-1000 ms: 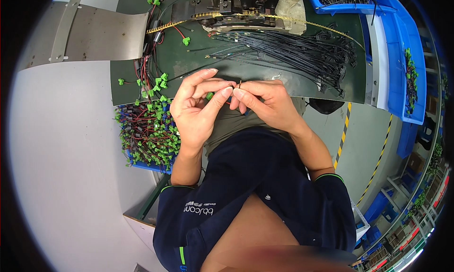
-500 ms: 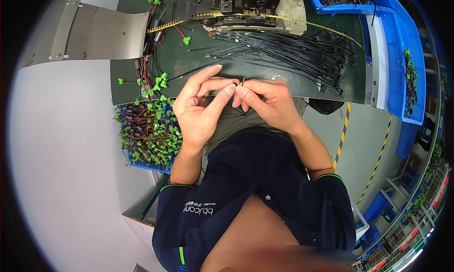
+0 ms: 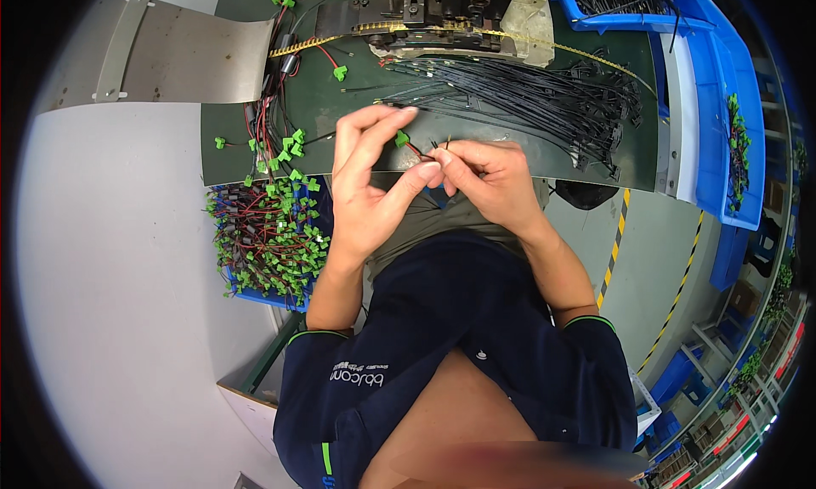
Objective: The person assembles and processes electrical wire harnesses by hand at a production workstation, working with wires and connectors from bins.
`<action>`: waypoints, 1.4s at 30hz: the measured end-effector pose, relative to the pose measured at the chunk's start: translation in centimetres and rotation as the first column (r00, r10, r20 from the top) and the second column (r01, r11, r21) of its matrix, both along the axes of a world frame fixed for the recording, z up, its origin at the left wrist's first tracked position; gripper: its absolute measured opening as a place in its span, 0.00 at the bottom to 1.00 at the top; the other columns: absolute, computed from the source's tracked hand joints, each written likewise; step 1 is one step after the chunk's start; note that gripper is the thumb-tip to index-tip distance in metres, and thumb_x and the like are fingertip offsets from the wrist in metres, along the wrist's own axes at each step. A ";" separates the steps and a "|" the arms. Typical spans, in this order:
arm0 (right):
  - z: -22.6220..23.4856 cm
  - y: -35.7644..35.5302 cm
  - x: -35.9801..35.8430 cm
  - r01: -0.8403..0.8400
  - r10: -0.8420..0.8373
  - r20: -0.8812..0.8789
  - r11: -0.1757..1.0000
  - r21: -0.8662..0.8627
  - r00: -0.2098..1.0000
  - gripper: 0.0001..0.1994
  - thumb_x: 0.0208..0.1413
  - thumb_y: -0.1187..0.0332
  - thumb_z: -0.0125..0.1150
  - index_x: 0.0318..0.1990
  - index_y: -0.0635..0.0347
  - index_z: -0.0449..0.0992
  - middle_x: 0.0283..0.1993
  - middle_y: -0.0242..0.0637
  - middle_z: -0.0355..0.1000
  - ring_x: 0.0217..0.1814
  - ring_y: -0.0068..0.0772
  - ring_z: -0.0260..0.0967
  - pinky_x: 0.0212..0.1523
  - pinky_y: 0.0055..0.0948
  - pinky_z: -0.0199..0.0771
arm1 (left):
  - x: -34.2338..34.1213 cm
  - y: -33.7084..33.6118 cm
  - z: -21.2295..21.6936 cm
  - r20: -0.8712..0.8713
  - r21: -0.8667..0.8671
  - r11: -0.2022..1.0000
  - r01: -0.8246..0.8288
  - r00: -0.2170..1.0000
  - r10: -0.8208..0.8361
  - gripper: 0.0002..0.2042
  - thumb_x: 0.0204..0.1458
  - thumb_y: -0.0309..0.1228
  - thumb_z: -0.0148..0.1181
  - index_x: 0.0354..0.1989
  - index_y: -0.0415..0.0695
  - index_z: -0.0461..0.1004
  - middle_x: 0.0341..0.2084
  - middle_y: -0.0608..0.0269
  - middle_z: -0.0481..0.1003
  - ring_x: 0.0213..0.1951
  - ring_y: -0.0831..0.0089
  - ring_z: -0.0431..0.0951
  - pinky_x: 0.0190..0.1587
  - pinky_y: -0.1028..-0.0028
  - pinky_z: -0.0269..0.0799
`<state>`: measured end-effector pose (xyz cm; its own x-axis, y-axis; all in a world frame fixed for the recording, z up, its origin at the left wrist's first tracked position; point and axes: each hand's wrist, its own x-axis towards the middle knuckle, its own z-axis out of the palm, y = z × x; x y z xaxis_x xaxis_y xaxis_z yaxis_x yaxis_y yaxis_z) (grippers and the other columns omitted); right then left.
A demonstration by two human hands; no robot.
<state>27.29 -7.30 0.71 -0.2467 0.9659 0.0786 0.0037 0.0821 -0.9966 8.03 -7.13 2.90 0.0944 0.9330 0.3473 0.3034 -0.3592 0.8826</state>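
Both hands meet in front of my waist at the table's near edge. My left hand (image 3: 367,183) pinches a short red and black wire between thumb and a finger, its upper fingers stretched out. A green connector (image 3: 402,138) on that wire sticks up beside those fingers. My right hand (image 3: 493,183) holds the dark wire ends (image 3: 442,144) between thumb and index finger, with tips showing above the pinch. Where the wires meet is hidden by the fingertips. Beyond the hands, a bundle of black cables (image 3: 510,90) lies across the green table (image 3: 340,119).
A metal press machine (image 3: 425,9) with a yellow terminal strip (image 3: 561,45) stands at the back. Green-connector wires (image 3: 268,243) fill a blue bin at left. A curved metal sheet (image 3: 195,60) is at far left. Blue trays (image 3: 722,124) stand at right.
The green connector has come into view between the hands. My left hand has shifted right and turned, its upper fingers pointing further right. My right hand has barely moved.
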 end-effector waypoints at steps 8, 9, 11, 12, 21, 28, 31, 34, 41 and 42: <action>0.1 -0.3 0.6 -0.093 0.056 0.253 0.986 0.138 0.966 0.05 0.60 0.74 0.68 0.42 0.63 0.86 0.31 0.38 0.83 0.27 0.32 0.79 0.28 0.27 0.77 | 0.2 2.1 0.7 -0.158 0.211 0.939 0.270 0.958 -0.240 0.07 0.48 0.19 0.68 0.35 0.37 0.80 0.44 0.55 0.78 0.51 0.53 0.78 0.52 0.60 0.75; 0.1 -0.3 0.7 -0.095 0.051 0.292 0.986 0.139 0.955 0.05 0.59 0.74 0.69 0.42 0.62 0.86 0.31 0.39 0.83 0.28 0.35 0.80 0.29 0.29 0.78 | 0.3 2.1 0.7 -0.180 0.213 0.935 0.283 0.952 -0.247 0.07 0.48 0.19 0.69 0.36 0.37 0.79 0.44 0.55 0.78 0.50 0.53 0.78 0.52 0.60 0.76; 0.2 -0.4 0.8 -0.080 0.024 0.260 0.975 0.207 0.965 0.06 0.59 0.74 0.69 0.42 0.63 0.86 0.31 0.39 0.83 0.29 0.37 0.81 0.31 0.30 0.79 | 0.6 2.0 0.9 -0.219 0.220 0.929 0.296 0.943 -0.249 0.07 0.49 0.20 0.69 0.36 0.38 0.78 0.44 0.54 0.78 0.49 0.52 0.79 0.50 0.60 0.76; 0.2 -0.4 0.8 -0.076 0.017 0.243 0.969 0.234 0.970 0.06 0.58 0.75 0.69 0.42 0.63 0.86 0.31 0.40 0.83 0.30 0.38 0.81 0.31 0.31 0.79 | 0.5 2.0 1.0 -0.317 0.222 0.936 0.274 0.928 -0.196 0.07 0.50 0.23 0.70 0.35 0.39 0.77 0.41 0.55 0.77 0.45 0.53 0.79 0.46 0.61 0.77; 1.2 -0.2 1.3 -0.168 0.150 0.152 0.979 0.113 0.977 0.07 0.65 0.77 0.62 0.41 0.66 0.86 0.30 0.34 0.82 0.26 0.20 0.76 0.28 0.26 0.76 | -1.2 2.2 0.5 -0.361 0.210 0.935 0.287 0.911 -0.198 0.08 0.54 0.27 0.69 0.30 0.39 0.75 0.26 0.57 0.70 0.32 0.55 0.72 0.34 0.58 0.70; 0.8 2.1 0.8 0.133 -0.164 -0.175 0.975 -0.177 0.971 0.12 0.71 0.73 0.59 0.37 0.74 0.84 0.31 0.38 0.82 0.25 0.15 0.70 0.27 0.17 0.67 | -4.1 8.0 -1.9 -0.694 0.325 0.916 -0.235 0.598 0.400 0.13 0.64 0.32 0.63 0.53 0.40 0.79 0.37 0.51 0.75 0.39 0.52 0.76 0.45 0.56 0.75; 1.0 3.9 0.9 0.168 -0.202 -0.235 0.973 -0.159 0.951 0.12 0.70 0.73 0.60 0.38 0.75 0.84 0.32 0.40 0.82 0.24 0.15 0.70 0.25 0.17 0.63 | -4.8 8.7 -1.5 -0.704 0.190 0.953 -0.235 0.644 0.300 0.08 0.61 0.26 0.64 0.45 0.38 0.82 0.37 0.48 0.78 0.43 0.50 0.80 0.46 0.56 0.76; 1.1 5.6 0.7 0.210 -0.287 -0.275 0.937 -0.278 0.918 0.12 0.70 0.70 0.61 0.41 0.74 0.83 0.32 0.40 0.82 0.23 0.15 0.69 0.21 0.16 0.57 | -5.6 6.3 0.2 -0.848 0.018 0.975 -0.220 0.514 0.131 0.06 0.61 0.24 0.62 0.44 0.38 0.83 0.38 0.52 0.79 0.44 0.52 0.80 0.46 0.57 0.76; 0.7 8.4 -0.1 0.256 -0.358 -0.324 0.913 -0.318 0.876 0.13 0.70 0.68 0.62 0.43 0.73 0.84 0.34 0.40 0.83 0.26 0.18 0.71 0.19 0.15 0.51 | -5.2 7.2 0.6 -0.885 0.290 0.954 0.082 0.403 0.234 0.20 0.53 0.24 0.58 0.56 0.41 0.80 0.58 0.57 0.77 0.63 0.58 0.74 0.61 0.60 0.72; 0.7 8.7 -0.2 0.261 -0.363 -0.327 0.912 -0.317 0.873 0.13 0.70 0.68 0.62 0.43 0.73 0.84 0.34 0.40 0.83 0.26 0.18 0.71 0.19 0.15 0.51 | -5.1 7.5 0.4 -0.887 0.257 0.961 0.099 0.420 0.194 0.18 0.54 0.25 0.57 0.54 0.40 0.80 0.62 0.57 0.76 0.65 0.58 0.74 0.65 0.60 0.70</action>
